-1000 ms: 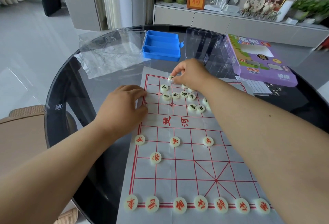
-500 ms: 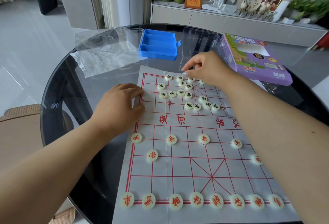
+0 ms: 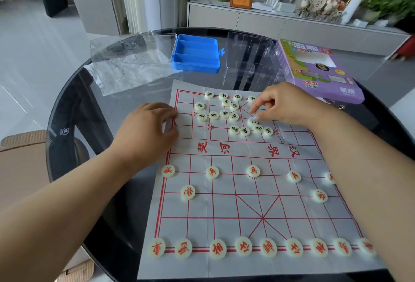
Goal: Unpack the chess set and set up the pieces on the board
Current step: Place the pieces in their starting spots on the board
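Observation:
A paper chess board (image 3: 224, 192) with red lines lies on the round glass table. Red-lettered pieces stand in place along the near row (image 3: 217, 248) and on the rows above it (image 3: 212, 172). Black-lettered pieces (image 3: 224, 113) lie in a loose cluster on the far half, with a few set along the far edge (image 3: 223, 96). My right hand (image 3: 285, 104) reaches into that cluster, and its thumb and index finger pinch one black-lettered piece (image 3: 251, 122). My left hand (image 3: 148, 129) rests on the board's left edge with loosely curled fingers and holds nothing.
Beyond the board lie an empty blue compartment tray (image 3: 196, 54), a clear plastic lid and bag (image 3: 132, 61), a clear insert (image 3: 251, 57) and the purple game box (image 3: 318, 70). A woven chair seat (image 3: 22, 145) sits left of the table.
My right hand came back from the far edge of the board toward me and now pinches a piece in the right part of the black cluster. My left hand stayed put.

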Motion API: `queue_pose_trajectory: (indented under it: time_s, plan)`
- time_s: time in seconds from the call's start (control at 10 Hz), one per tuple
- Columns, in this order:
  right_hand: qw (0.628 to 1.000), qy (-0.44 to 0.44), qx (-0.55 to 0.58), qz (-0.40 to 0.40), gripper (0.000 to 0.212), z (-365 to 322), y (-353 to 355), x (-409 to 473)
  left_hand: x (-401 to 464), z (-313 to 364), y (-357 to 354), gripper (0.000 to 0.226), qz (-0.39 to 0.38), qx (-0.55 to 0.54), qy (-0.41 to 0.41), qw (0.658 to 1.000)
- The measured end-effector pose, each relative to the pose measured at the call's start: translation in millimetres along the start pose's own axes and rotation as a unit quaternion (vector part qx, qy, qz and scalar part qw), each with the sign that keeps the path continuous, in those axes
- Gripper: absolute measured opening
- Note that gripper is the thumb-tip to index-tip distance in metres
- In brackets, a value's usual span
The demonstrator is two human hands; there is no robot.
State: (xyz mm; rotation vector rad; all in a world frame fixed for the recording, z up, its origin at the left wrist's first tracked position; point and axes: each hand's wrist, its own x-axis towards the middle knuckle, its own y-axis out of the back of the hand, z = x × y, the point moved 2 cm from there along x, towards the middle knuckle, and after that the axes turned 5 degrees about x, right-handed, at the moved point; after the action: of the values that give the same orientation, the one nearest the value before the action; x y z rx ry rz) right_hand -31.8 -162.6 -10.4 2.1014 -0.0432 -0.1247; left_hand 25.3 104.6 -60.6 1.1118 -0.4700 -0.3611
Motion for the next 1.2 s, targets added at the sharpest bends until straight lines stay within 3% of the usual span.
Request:
queue_pose_trajectory:
  time_s: [0.3,0.5,0.6,0.7,0.8,0.9,1.2]
  plan:
    - [0.998,0.024,-0.010,-0.051,0.022,-26.7,-20.1,-3.8,0.2,0.2,0.1,0.041,0.001,0.001,-0.002,1.000]
    - [0.999,0.041,-0.015,-0.032,0.015,-26.6,-29.0,-6.9,-0.3,0.4,0.1,0.041,0.002,0.000,-0.002,1.000]
    - [0.996,0.014,0.048,0.074,0.011,-11.9,-9.4,-2.7,-0.4,0.6,-0.1,0.041,0.003,-0.001,-0.001,1.000]
    - [0.959,-0.069,0.172,0.215,0.010,21.1,18.7,1.9,-0.4,1.8,-0.2,0.041,0.002,0.000,0.000,1.000]
    - [0.936,-0.152,0.230,0.220,0.014,50.1,21.9,8.1,0.2,2.1,0.1,0.041,0.002,0.001,0.002,1.000]
    - [0.948,-0.175,0.190,0.188,0.012,62.1,11.0,14.8,-0.2,1.3,0.3,0.040,0.004,-0.003,0.002,1.000]
    - [0.979,-0.128,0.019,0.158,0.018,57.5,3.1,28.2,-0.8,1.9,1.5,0.040,0.008,-0.011,0.005,1.000]
